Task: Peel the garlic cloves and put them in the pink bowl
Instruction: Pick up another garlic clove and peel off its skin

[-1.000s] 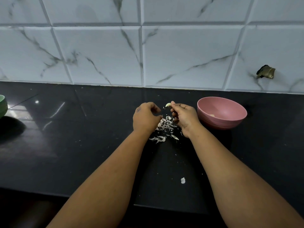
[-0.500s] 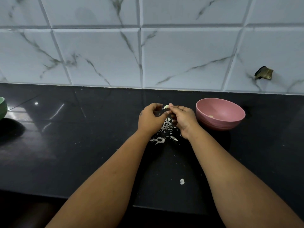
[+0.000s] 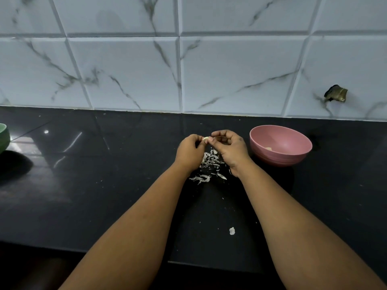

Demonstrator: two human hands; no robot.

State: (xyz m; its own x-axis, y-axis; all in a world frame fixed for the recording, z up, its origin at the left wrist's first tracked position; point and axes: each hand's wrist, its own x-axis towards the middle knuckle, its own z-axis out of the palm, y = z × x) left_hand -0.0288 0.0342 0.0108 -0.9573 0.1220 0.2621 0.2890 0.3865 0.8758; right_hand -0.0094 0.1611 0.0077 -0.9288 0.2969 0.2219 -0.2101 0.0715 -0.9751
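A black counter point(image 3: 104, 185) is running under a white marbled tile wall point(image 3: 230, 70). The pink bowl point(image 3: 280, 152) is sitting just right of the hands, holding a pale piece. The left hand point(image 3: 189, 152) and right hand point(image 3: 230, 150) are meeting above a pile of peels point(image 3: 210, 166), fingers curled, pinching one garlic clove point(image 3: 206, 138) between them. A green bowl point(image 3: 4, 137) is peeking in at far left. A lone scrap point(image 3: 232, 231) is lying nearer.

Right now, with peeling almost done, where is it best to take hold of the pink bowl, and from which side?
Probably the pink bowl at its near left rim, reached by the right hand beside it. The rim is open and thin, and the walls curve outward, so a pinch over the edge suits.
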